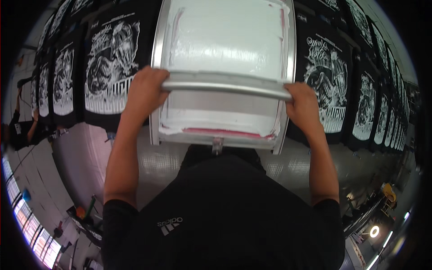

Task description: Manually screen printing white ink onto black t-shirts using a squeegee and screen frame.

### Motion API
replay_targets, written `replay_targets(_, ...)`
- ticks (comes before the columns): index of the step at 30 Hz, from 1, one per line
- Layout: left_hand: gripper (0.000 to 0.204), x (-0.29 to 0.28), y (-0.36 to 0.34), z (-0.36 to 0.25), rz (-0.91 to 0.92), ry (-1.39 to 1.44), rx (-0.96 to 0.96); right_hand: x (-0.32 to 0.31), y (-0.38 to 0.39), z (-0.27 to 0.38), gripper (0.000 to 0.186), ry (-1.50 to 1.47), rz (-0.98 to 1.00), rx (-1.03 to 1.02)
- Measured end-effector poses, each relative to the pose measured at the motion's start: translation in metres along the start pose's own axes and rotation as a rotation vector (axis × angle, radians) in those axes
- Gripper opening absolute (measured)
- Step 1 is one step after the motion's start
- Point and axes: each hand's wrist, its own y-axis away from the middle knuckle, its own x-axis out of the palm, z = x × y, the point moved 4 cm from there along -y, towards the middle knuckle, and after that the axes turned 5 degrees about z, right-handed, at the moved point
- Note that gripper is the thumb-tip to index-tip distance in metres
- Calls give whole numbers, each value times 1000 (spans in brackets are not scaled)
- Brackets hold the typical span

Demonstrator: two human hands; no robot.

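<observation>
Squeegee [225, 86]: a silver bar lying across the printing screen [155, 58], between its two metal side rails. Its long axis runs from your left to your right, crosswise to the rails, with the right end slightly nearer your body. The bar's rounded side faces you; its lower working edge is hidden from this view.

Your left hand [147, 92] grips the left end, fingers clamped around the bar. Your right hand [302, 105] grips the right end, fingers likewise clamped.

White ink [220, 31] coats the screen beyond the bar; on your side, a greyish strip precedes a white band. Red strips [225, 132] line the near edge.

Black printed shirts lie in rows to your left [110, 67] and right [330, 76]. At far left, a co-worker in black [19, 135] stands near the shirts.
</observation>
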Motion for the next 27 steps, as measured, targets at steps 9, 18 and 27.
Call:
replay_targets(9, 33, 46, 157, -51, 106, 181, -69, 46, 138, 74, 36, -165, 258, 128)
replay_targets(18, 41, 79, 174, -44, 115, 148, -115, 75, 140, 66, 41, -115, 314, 175)
replay_targets(27, 40, 91, 55, 12, -37, 61, -59, 88, 44, 14, 43, 4, 134, 164)
